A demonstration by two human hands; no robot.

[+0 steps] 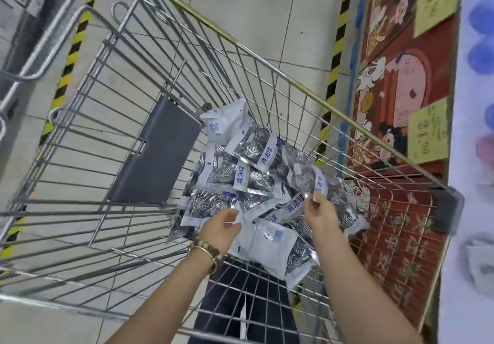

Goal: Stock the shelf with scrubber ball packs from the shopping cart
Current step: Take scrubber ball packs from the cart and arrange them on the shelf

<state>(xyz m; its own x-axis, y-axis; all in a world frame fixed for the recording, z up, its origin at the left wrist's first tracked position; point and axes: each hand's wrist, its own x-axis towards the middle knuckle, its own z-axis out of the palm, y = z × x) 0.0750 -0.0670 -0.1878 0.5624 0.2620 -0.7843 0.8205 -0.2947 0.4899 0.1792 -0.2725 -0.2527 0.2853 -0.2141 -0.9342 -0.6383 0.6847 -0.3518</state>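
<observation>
Pale floor tiles (267, 22) are showing through the wire shopping cart (267, 60), and both arms are reaching over its near end. At the closest packs the left hand (220, 230) is hovering by a white corner with fingers curled; whether it is gripping, I cannot tell. Just past it the right hand (319, 211) is pinching the edge of one scrubber ball pack (307, 180), holding it above the pile (240, 178), probably for carrying to the shelf. Further off a grey flap (157, 151) is leaning on the wire, beside a red display panel (401, 129)
</observation>
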